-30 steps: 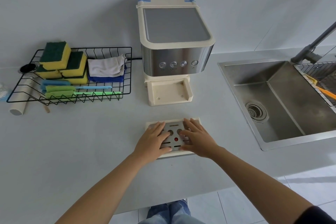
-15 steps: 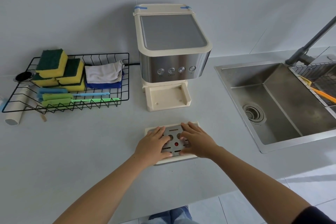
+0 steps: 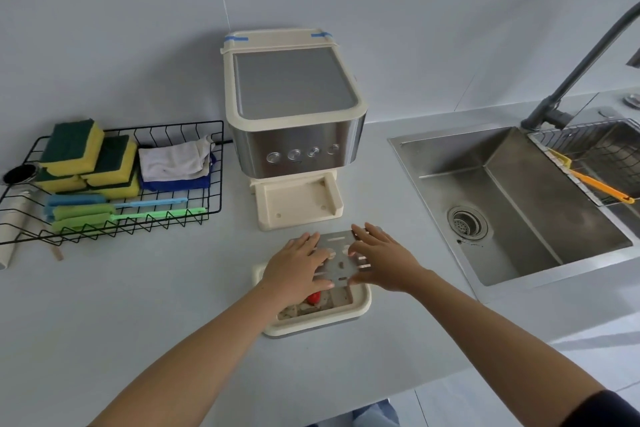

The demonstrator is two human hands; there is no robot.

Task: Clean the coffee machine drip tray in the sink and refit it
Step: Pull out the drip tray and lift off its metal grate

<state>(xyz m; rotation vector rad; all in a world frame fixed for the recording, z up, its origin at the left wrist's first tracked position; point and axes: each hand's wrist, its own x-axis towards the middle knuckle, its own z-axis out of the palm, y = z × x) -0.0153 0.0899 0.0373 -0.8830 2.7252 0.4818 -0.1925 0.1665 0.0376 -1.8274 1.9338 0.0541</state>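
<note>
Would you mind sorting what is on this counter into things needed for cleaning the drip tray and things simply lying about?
Job in hand:
drip tray
metal grate, held by left hand and right hand
coffee machine
sink

Lying about:
wire basket
white roll
orange brush

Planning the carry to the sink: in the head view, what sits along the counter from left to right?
Wire rack with sponges and cloths → coffee machine → sink with drain → faucet → orange brush.
</note>
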